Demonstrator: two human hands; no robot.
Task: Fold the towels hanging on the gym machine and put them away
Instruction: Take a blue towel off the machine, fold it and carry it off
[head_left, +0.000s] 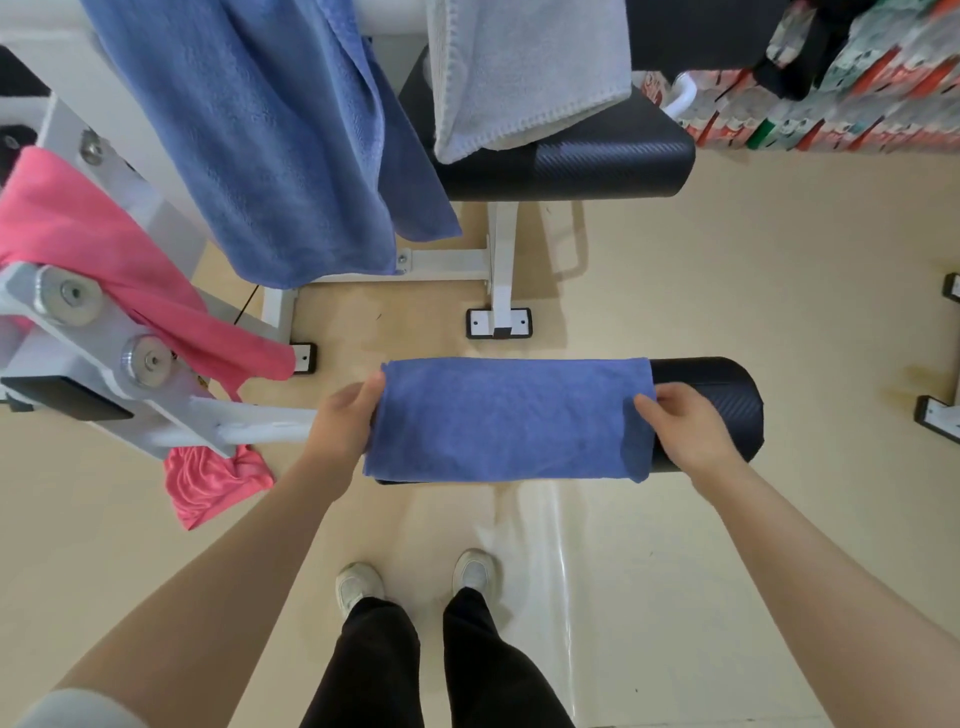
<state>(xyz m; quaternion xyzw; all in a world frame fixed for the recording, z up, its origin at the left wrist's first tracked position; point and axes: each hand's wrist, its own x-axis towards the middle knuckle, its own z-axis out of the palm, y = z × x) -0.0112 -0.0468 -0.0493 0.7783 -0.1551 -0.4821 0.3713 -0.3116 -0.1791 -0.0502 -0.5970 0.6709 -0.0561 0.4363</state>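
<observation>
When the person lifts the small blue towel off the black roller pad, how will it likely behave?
The small blue towel probably goes limp: it already drapes to the curve of the black roller pad. It looks thin and light, so the left hand and right hand at its ends should carry it easily. Its fuzzy pile suggests it won't slip.

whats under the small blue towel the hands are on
A black padded roller lies under the small blue towel; only its right end shows. The rest is covered, so its left end cannot be seen. The left hand and right hand grip the towel's ends.
</observation>
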